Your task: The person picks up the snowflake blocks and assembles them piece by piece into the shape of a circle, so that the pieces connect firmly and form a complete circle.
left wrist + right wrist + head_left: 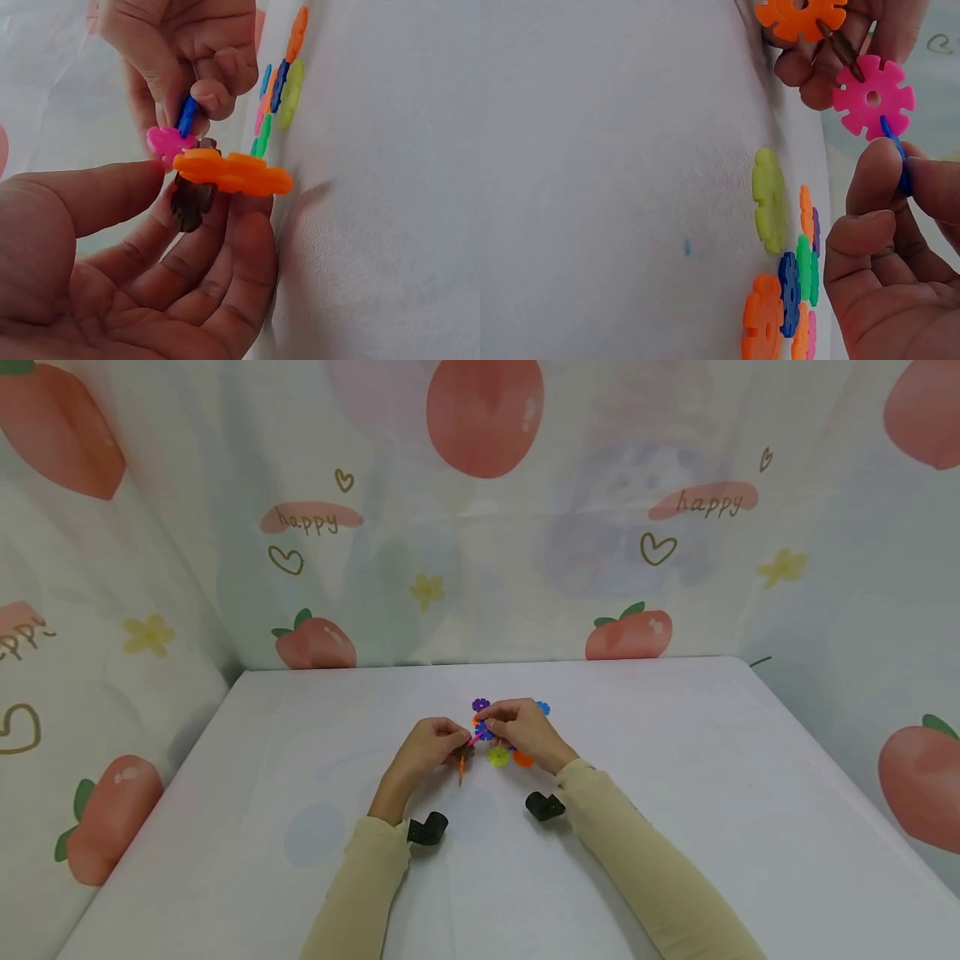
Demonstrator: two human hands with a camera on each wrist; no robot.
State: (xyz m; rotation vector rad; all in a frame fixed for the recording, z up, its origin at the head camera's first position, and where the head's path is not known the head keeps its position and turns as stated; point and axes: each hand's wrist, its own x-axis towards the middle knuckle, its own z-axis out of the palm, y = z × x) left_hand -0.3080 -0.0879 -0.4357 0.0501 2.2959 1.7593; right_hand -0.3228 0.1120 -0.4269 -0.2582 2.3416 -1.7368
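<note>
Slotted plastic snowflake discs are joined in a short chain between the two hands. In the left wrist view the chain runs from an orange disc [232, 174] through a brown disc [191, 204] and a pink disc [166, 141] to a blue disc [186, 117]. My left hand [423, 752] holds the brown disc between thumb and fingers, the thumb tip close to the pink one. With thumb and index finger my right hand [525, 727] pinches the blue disc, whose edge meets the pink disc [891, 91] in the right wrist view.
Several loose discs lie on the white table [225, 860] around and under the right hand, among them a lime one [498, 757], an orange one [523, 760], a purple one [481, 704] and a light blue one [544, 707]. A printed curtain [480, 543] hangs behind the table.
</note>
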